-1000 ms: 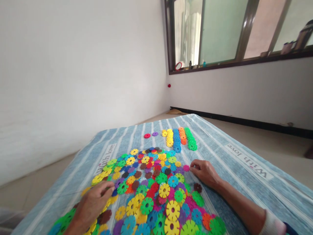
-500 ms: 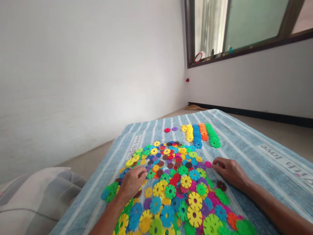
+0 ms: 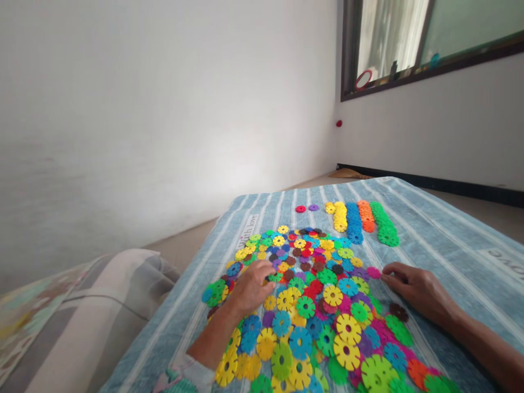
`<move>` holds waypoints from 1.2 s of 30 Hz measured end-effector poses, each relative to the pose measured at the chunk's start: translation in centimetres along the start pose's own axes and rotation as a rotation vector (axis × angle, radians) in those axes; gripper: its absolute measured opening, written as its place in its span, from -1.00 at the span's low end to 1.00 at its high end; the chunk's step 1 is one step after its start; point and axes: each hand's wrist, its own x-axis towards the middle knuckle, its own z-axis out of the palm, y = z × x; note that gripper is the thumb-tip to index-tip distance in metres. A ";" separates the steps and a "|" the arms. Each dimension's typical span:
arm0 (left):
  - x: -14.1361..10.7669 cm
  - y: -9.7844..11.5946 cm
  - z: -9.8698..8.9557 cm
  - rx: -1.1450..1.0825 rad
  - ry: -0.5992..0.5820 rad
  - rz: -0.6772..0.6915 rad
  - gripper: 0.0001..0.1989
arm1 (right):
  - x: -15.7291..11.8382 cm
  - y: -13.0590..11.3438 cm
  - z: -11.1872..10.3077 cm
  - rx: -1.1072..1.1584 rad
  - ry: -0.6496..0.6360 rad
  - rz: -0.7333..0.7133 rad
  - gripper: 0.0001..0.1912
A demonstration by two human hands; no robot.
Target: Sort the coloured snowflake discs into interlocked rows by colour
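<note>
My left hand (image 3: 254, 286) hovers over or rests on the left part of a pile of colourful slotted plastic discs. Its fingers are bent and its thumb is apart from them, beside a green disc (image 3: 277, 277); I see no disc between them. To the right of the pile, my right hand (image 3: 420, 286) lies on the cloth, fingers loosely curved and thumb apart. Its fingertips are right at the edge of a pink disc (image 3: 373, 272); whether they touch is unclear. A dark brown disc (image 3: 398, 312) lies below that hand.
Behind the pile lie overlapping rows of yellow (image 3: 340, 217), blue (image 3: 354, 224), orange (image 3: 365, 216) and green discs (image 3: 385, 225). A red disc (image 3: 301, 209) and a purple disc (image 3: 314, 207) lie singly. A striped blue cloth (image 3: 446, 234) covers the table; grey-striped fabric (image 3: 110, 305) is at left.
The view has swung left, so everything appears further right. My left hand has shifted slightly over the discs, its thumb and fingers more apart. My right hand stays beside the pink disc.
</note>
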 end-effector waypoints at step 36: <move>1.0 3.2 -2.0 -0.176 0.216 0.040 -0.75 | 0.2 -1.5 -0.8 0.000 0.012 -0.015 -0.67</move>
